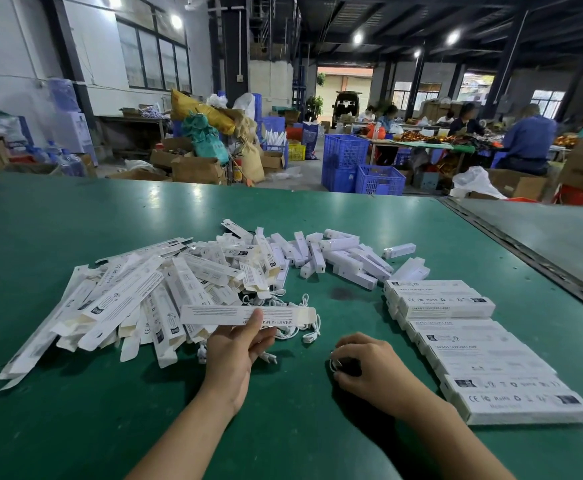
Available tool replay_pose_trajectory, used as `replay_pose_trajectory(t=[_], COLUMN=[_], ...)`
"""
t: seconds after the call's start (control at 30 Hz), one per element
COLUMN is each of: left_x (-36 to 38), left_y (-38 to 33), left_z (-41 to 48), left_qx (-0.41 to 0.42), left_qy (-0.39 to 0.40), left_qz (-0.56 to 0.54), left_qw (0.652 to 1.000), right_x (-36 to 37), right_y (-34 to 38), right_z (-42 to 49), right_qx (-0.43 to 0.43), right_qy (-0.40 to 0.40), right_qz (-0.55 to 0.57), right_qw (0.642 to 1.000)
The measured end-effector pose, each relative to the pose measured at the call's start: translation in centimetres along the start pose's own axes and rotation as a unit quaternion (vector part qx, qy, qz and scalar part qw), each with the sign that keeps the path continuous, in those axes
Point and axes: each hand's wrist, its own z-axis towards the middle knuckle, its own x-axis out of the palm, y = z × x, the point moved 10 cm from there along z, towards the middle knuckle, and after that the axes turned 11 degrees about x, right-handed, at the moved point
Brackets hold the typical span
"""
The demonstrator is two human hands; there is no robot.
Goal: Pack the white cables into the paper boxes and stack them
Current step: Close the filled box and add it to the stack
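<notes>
On green worktop point(75, 427). Left hand point(234, 344) pinching one flat paper box point(248, 315) between thumb and fingers, level above loose white cables point(297, 329). Right hand point(366, 365) curled down against worktop round a single cable point(333, 364), mostly hidden. Heap of unfolded boxes point(127, 299) to left, packed boxes point(473, 348) stacked in rows to right.
</notes>
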Motion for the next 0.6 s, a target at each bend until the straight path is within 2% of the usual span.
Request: replay_pose_trajectory(t=[0.17, 0.4, 0.6], left_x=[0.1, 0.1, 0.1], left_y=[0.0, 0.1, 0.1], left_z=[-0.1, 0.0, -0.1], left_qx=[-0.002, -0.001, -0.001], left_qy=[0.002, 0.004, 0.006], left_qz=[-0.005, -0.001, 0.002], left_qw=[1.000, 1.000, 1.000], right_x=[-0.1, 0.7, 0.1], right_y=[0.1, 0.0, -0.4], right_z=[0.1, 0.3, 0.8], right_qx=[0.019, 0.023, 0.037], right_qy=[-0.024, -0.008, -0.054], right_qz=[0.007, -0.008, -0.025], right_qw=[1.000, 1.000, 0.998])
